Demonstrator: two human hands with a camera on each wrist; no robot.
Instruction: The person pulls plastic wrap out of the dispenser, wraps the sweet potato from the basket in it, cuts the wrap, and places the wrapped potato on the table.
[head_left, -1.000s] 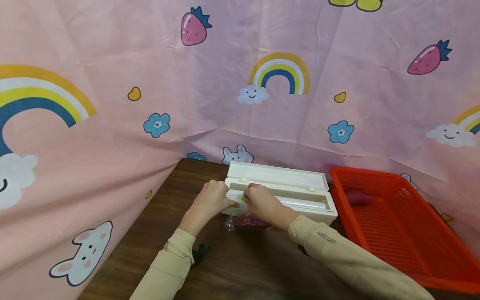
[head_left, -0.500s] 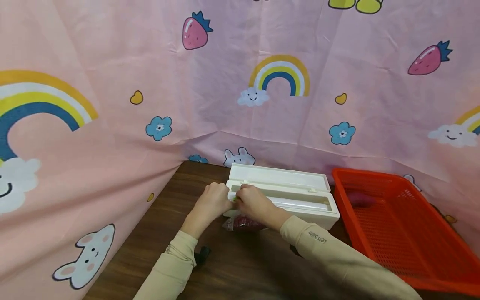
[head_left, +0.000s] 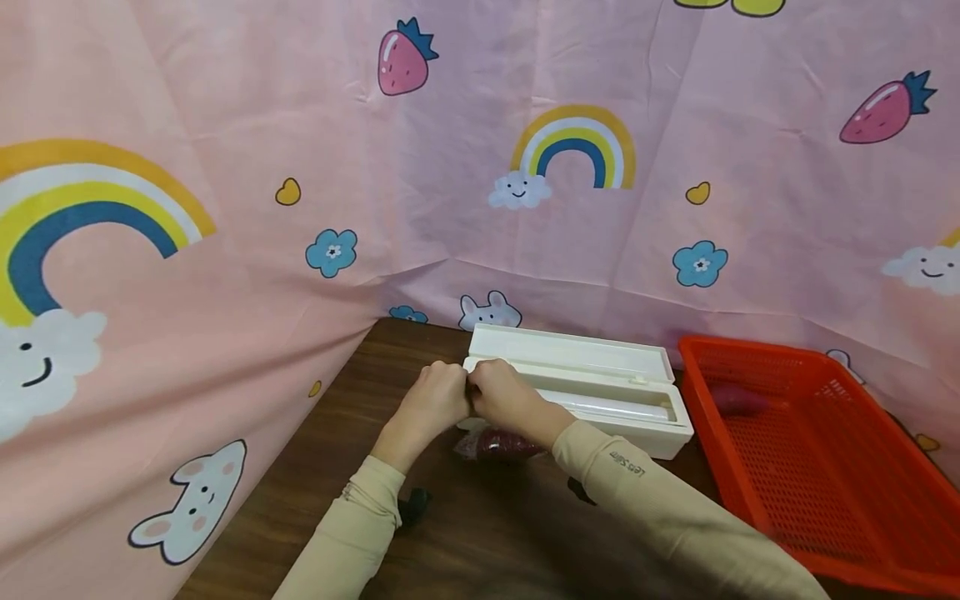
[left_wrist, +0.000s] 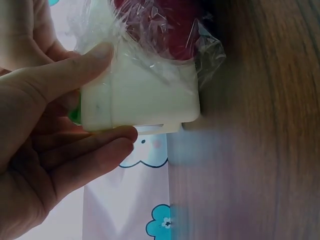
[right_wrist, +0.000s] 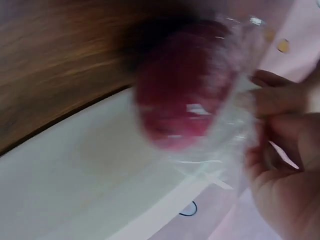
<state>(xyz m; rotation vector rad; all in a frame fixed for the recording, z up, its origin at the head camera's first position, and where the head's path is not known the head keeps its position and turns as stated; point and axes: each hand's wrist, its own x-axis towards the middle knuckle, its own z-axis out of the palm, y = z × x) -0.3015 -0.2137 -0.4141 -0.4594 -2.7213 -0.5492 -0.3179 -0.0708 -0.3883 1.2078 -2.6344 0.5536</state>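
A white cling film dispenser [head_left: 637, 437] sits at the back of the table, lid raised, a film roll [head_left: 600, 406] inside. My left hand [head_left: 442, 396] grips its left end, thumb on the front face and fingers around the end. Right beside it, my right hand [head_left: 510, 400] curls at the same corner, touching the left hand in the head view. A green slide cutter [left_wrist: 75, 110] peeks out between the fingers, mostly hidden. Below the hands, against the dispenser's front, hangs or lies a dark red, rounded sweet potato [right_wrist: 182, 95] in crinkled clear film [left_wrist: 145, 30].
To the right stands a red plastic basket [head_left: 720, 458] with a purple-red sweet potato [head_left: 738, 400] at its far left. A pink cartoon-print cloth [head_left: 420, 183] hangs behind and along the left of the dark wooden table [head_left: 465, 542].
My right hand has slid left along the dispenser with the green cutter until it meets my left hand. The left hand keeps its place at the end. The head view has shifted slightly.
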